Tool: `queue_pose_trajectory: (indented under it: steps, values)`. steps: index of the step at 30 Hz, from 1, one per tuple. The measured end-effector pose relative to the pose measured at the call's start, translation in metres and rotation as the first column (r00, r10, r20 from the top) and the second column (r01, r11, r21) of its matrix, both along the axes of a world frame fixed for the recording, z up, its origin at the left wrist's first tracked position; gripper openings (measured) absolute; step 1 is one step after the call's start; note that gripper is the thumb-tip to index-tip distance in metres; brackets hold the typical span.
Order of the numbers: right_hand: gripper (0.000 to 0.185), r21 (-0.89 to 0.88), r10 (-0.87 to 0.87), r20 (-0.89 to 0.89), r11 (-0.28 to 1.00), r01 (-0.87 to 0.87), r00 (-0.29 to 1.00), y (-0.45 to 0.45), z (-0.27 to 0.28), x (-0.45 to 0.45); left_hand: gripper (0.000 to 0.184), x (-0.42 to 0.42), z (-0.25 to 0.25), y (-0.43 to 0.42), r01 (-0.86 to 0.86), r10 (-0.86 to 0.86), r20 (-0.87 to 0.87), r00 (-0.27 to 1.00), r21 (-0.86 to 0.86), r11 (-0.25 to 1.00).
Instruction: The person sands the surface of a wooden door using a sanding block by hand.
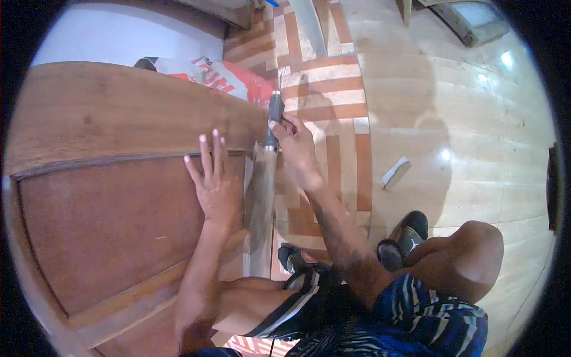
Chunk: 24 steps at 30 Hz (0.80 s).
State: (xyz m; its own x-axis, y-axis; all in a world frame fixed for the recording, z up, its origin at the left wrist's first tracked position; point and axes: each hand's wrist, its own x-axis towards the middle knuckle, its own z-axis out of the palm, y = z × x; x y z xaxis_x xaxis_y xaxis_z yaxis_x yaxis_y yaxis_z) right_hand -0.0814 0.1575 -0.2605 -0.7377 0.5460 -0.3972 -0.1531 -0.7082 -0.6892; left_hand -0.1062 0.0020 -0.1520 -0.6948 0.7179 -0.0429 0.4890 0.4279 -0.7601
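My left hand rests on the brown wooden panel, its fingers spread and holding nothing. To its right, my right hand has its fingers closed round a dark cylindrical handle with metallic ends. The handle stands close to the right edge of the panel's wooden frame. Below it, a pale, blurred strip runs along that edge; whether it joins the handle I cannot make out.
A red and white bag lies behind the panel. On the tiled floor is a small white-edged object. A framed item is at the top right. My feet and knees are below.
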Motion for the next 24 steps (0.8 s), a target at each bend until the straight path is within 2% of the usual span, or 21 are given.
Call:
queue_pose_trajectory:
  steps: [2,3,4,5,8,12,15,18,20,21,24]
  values:
    - [0.054,0.017,-0.020,0.017,1.000,0.020,1.000,-0.003,-0.011,-0.008,0.067,-0.002,-0.011,-0.002,0.022,-0.038,0.121,0.992,0.125,0.992]
    - [0.055,0.052,-0.023,0.041,0.998,0.020,0.999,-0.002,-0.017,-0.009,0.061,-0.001,-0.014,-0.002,0.030,-0.036,0.102,0.994,0.060,0.998]
    - [0.056,0.101,-0.030,0.067,0.995,0.023,0.997,0.006,-0.014,-0.007,0.060,-0.003,-0.020,0.000,0.032,-0.041,0.129,0.991,0.071,0.997]
    - [0.053,0.031,0.062,0.094,0.997,-0.065,0.994,0.011,-0.011,-0.004,0.060,-0.003,-0.025,-0.002,0.030,-0.042,0.157,0.987,0.075,0.997]
    - [0.054,0.022,0.050,0.102,0.998,-0.053,0.993,0.016,-0.002,0.002,0.059,-0.003,-0.047,-0.015,0.031,-0.043,0.222,0.974,0.055,0.998]
    - [0.063,0.104,0.006,0.114,0.994,-0.018,0.994,0.002,-0.039,-0.010,0.058,0.004,-0.047,-0.013,0.033,-0.005,0.262,0.965,-0.103,0.994]
    - [0.064,0.241,0.019,0.185,0.968,-0.064,0.983,-0.006,-0.045,-0.009,0.059,0.011,-0.026,-0.003,-0.094,0.167,0.469,0.867,-0.176,0.980]
    - [0.064,0.394,0.004,0.209,0.915,-0.088,0.978,-0.025,-0.045,-0.011,0.056,0.014,-0.006,-0.001,-0.180,0.209,0.563,0.800,-0.107,0.978]
    - [0.062,0.485,-0.004,0.233,0.867,-0.113,0.972,-0.043,-0.040,-0.014,0.047,0.021,0.032,0.027,-0.434,0.371,0.682,0.630,-0.086,0.897]
    - [0.060,0.560,-0.066,0.242,0.824,-0.084,0.968,-0.061,-0.047,-0.020,0.042,0.023,0.044,0.036,-0.551,0.430,0.737,0.522,-0.093,0.829]
    - [0.058,0.598,-0.125,0.146,0.802,0.013,0.981,-0.098,-0.027,-0.024,0.029,0.014,0.063,0.006,-0.549,0.271,0.841,0.469,0.038,0.835]
